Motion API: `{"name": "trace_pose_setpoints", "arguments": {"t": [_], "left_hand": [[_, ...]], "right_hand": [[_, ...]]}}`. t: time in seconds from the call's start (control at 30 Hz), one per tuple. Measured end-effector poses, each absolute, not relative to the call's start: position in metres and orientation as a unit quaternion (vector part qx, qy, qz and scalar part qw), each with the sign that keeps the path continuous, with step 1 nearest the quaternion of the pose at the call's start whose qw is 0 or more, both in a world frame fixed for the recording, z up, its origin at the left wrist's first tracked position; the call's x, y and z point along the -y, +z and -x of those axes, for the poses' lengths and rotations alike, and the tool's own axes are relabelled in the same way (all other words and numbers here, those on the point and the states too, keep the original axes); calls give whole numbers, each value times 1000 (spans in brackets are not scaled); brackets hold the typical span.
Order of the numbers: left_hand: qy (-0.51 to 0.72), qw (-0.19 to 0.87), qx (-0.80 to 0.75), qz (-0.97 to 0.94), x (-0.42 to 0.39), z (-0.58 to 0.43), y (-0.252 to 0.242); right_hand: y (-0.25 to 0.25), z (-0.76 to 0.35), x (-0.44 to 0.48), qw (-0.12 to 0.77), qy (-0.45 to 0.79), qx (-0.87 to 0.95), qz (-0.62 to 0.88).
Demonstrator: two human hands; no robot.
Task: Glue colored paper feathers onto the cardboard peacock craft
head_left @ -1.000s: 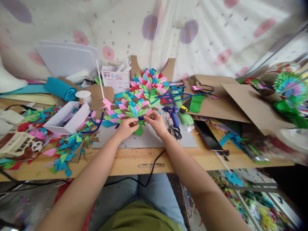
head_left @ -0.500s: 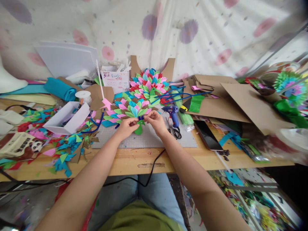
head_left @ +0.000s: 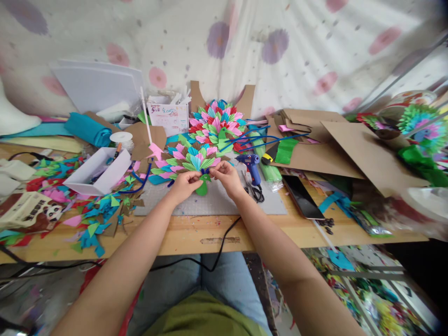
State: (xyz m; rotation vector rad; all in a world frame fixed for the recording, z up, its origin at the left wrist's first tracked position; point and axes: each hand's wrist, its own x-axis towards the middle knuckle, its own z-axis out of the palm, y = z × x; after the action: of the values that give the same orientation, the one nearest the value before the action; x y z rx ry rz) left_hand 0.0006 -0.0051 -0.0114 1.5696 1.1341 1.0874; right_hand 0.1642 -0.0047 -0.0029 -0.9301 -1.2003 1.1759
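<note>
A paper peacock (head_left: 191,161) with a fan of pink, green and blue folded feathers lies on a grey cutting mat (head_left: 224,203). Its green body piece (head_left: 202,187) hangs below the fan. My left hand (head_left: 184,184) and my right hand (head_left: 226,177) meet at the top of that green piece, both pinched on a small dark blue bit between their fingertips. A second, fuller paper peacock (head_left: 217,123) stands just behind.
A blue glue gun (head_left: 252,165) and black scissors (head_left: 258,192) lie right of my hands, a dark phone (head_left: 303,196) further right. Cardboard sheets (head_left: 364,154) cover the right side. A white box (head_left: 100,170) and paper scraps (head_left: 98,219) fill the left. A black cable (head_left: 224,238) crosses the table edge.
</note>
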Motion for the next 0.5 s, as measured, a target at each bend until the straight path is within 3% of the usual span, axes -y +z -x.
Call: {"name": "trace_pose_setpoints", "arguments": {"t": [0.5], "left_hand": [[418, 432, -459, -654, 9, -2, -3]], "right_hand": [[-1, -162, 6, 549, 536, 494, 409]]}}
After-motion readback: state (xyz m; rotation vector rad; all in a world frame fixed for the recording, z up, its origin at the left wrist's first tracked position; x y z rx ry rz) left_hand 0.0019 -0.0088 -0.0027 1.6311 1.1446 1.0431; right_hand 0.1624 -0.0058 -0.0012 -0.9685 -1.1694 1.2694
